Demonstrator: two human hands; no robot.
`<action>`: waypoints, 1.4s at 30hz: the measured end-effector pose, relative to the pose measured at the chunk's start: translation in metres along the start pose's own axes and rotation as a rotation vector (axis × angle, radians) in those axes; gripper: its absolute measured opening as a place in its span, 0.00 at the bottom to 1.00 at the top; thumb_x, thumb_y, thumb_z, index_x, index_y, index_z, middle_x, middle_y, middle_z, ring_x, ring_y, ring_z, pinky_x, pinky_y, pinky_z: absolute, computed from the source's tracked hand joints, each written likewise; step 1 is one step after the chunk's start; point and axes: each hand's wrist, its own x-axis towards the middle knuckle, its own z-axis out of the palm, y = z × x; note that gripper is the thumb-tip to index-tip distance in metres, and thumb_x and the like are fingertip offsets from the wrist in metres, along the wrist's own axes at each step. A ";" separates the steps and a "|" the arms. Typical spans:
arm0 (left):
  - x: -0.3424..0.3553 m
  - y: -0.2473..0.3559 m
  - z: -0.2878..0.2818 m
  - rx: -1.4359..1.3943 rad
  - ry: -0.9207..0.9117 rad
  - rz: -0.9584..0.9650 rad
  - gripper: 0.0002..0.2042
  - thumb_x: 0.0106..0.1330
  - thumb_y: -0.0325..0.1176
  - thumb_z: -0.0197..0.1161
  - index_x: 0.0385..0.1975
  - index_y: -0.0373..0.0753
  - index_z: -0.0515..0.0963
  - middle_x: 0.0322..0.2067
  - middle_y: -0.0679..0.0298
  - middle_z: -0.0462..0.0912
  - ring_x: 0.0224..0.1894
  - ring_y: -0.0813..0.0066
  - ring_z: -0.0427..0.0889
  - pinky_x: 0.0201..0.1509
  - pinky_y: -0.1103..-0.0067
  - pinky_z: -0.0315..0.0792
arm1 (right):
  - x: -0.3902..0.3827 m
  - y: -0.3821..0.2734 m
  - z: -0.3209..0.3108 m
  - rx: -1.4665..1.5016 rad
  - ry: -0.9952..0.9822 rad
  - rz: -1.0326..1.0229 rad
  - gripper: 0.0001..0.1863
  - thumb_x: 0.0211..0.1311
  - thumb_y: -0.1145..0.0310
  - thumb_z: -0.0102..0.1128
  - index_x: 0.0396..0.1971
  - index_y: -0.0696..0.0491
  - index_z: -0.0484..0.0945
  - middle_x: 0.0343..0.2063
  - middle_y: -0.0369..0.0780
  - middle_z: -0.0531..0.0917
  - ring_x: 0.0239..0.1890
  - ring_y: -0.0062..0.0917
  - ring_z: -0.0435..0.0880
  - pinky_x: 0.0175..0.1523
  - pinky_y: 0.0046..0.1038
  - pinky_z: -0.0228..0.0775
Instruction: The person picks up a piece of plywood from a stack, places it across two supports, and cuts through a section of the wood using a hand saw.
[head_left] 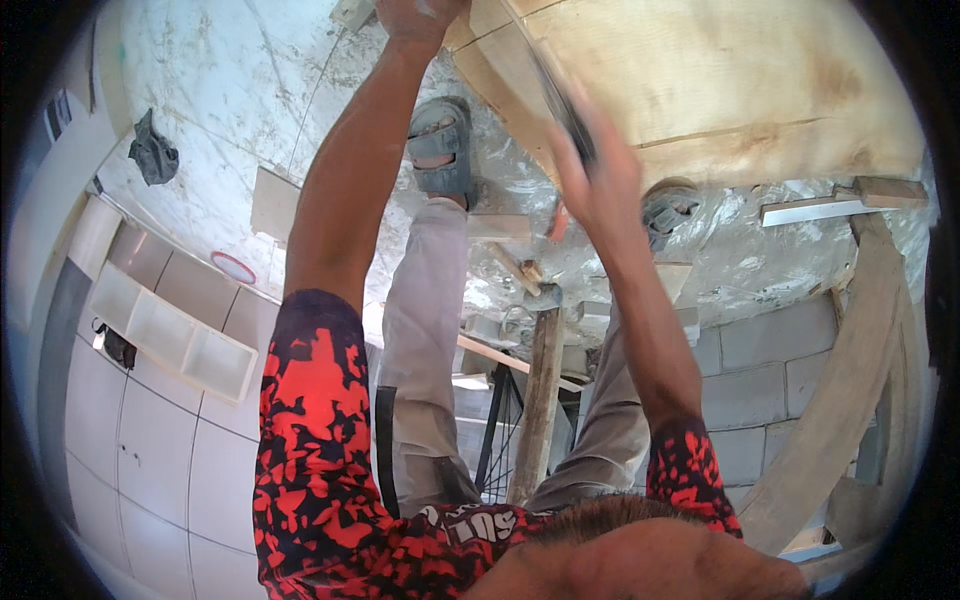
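From here I count two hands [608,182]; two sandals [442,180]; one blurred tool [572,118]; one crumpled black scrap [153,150].

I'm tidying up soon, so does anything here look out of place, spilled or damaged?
A crumpled dark bag or cloth lies on the pale, smeared floor, left of the left forearm; it looks discarded. The wood panel by the right hand shows brownish stains.

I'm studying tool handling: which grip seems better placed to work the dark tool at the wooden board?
Right, probably: the right grip holds the dark tool near the wooden board; the left grip is cut off at the top, its hold unseen.
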 end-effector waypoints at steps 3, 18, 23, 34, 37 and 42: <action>-0.001 -0.001 -0.001 0.047 -0.096 -0.032 0.10 0.62 0.37 0.48 0.32 0.40 0.76 0.18 0.56 0.78 0.22 0.54 0.78 0.23 0.63 0.70 | 0.007 -0.002 0.008 -0.033 0.008 0.084 0.20 0.54 0.73 0.59 0.49 0.58 0.71 0.41 0.49 0.79 0.42 0.30 0.80 0.45 0.27 0.70; -0.001 0.008 -0.012 0.010 -0.108 -0.079 0.14 0.64 0.39 0.45 0.27 0.38 0.76 0.18 0.50 0.77 0.22 0.49 0.77 0.23 0.59 0.69 | -0.075 0.029 -0.030 -0.098 0.026 0.068 0.20 0.55 0.72 0.57 0.48 0.60 0.71 0.38 0.51 0.79 0.40 0.37 0.81 0.45 0.28 0.69; -0.008 -0.003 -0.002 -0.044 0.011 -0.060 0.15 0.65 0.40 0.46 0.24 0.38 0.76 0.16 0.51 0.77 0.20 0.49 0.76 0.19 0.59 0.67 | 0.001 0.003 0.004 -0.074 -0.005 0.039 0.20 0.55 0.72 0.58 0.48 0.60 0.71 0.36 0.50 0.79 0.38 0.35 0.81 0.41 0.28 0.70; -0.004 0.000 -0.007 -0.092 -0.123 -0.119 0.14 0.65 0.41 0.45 0.39 0.38 0.72 0.23 0.49 0.78 0.25 0.46 0.77 0.28 0.57 0.69 | -0.023 0.016 -0.009 -0.107 -0.104 0.145 0.17 0.55 0.73 0.58 0.46 0.58 0.73 0.37 0.49 0.79 0.37 0.30 0.81 0.42 0.28 0.71; -0.004 0.000 -0.013 -0.108 -0.110 -0.111 0.15 0.65 0.42 0.45 0.38 0.39 0.72 0.23 0.49 0.78 0.26 0.46 0.77 0.29 0.57 0.69 | -0.013 0.020 0.004 0.054 -0.011 0.140 0.18 0.55 0.73 0.56 0.47 0.60 0.71 0.40 0.53 0.77 0.45 0.42 0.77 0.51 0.34 0.66; -0.008 -0.005 0.000 -0.058 0.001 -0.033 0.14 0.65 0.41 0.45 0.31 0.39 0.74 0.20 0.50 0.77 0.24 0.47 0.77 0.26 0.57 0.68 | -0.083 0.040 -0.030 0.133 0.006 0.131 0.19 0.53 0.78 0.55 0.47 0.61 0.71 0.46 0.51 0.76 0.53 0.39 0.74 0.56 0.31 0.63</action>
